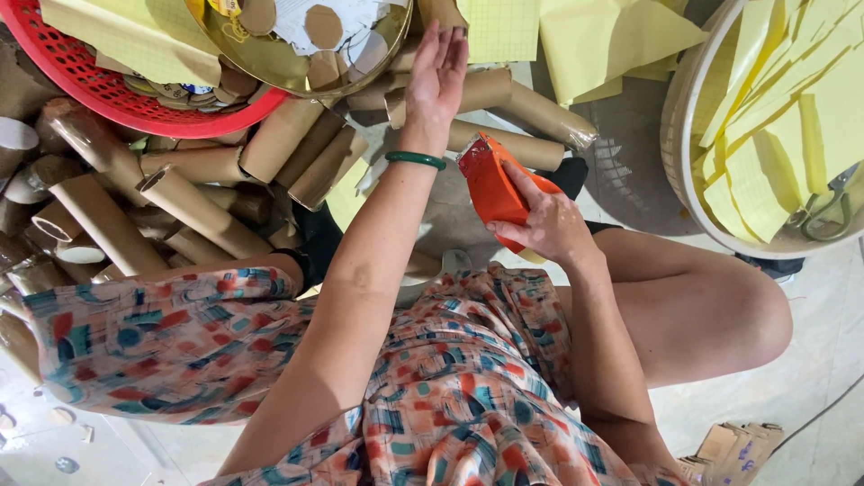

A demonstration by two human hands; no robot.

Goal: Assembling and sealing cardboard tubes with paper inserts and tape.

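My left hand (438, 74) reaches forward with its fingers spread, palm up, just below a gold bowl (256, 65) that holds cardboard discs (322, 27). It holds nothing that I can see. A green bangle (415, 159) sits on that wrist. My right hand (545, 220) grips an orange-red tube (493, 186) wrapped in shiny film, held tilted above my lap. Both arms stretch over a patterned dress (450, 387).
A heap of brown cardboard tubes (162, 193) lies to the left and ahead. A red basket (108, 90) sits top left with yellow paper in it. At right a round basket (693, 180) holds yellow sheets and scissors (823, 211). Loose yellow paper (612, 36) lies ahead.
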